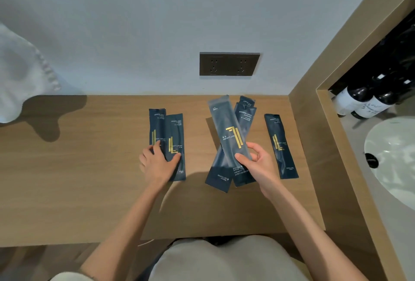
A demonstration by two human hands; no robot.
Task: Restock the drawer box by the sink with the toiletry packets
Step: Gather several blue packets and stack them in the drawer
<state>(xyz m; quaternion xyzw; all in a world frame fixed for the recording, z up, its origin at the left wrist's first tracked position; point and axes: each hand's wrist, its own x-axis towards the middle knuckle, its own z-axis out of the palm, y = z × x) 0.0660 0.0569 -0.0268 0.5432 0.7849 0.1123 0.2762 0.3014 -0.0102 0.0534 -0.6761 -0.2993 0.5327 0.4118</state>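
Several long dark-blue toiletry packets with gold marks lie on the wooden counter [89, 168]. Two overlapping packets [174, 132] sit left of centre, and my left hand [157, 161] rests on their lower ends with fingers spread. My right hand [258, 163] grips a greyer packet marked COMB [226, 123], held tilted above a small pile of dental-kit packets [224, 175]. One more packet [280, 146] lies alone to the right. No drawer box is in view.
A double wall socket [229, 63] is above the counter. A white towel [20, 74] hangs at the left. To the right, a raised wooden ledge [307, 123] borders a white sink [395, 154] with dark bottles [363, 101] behind it.
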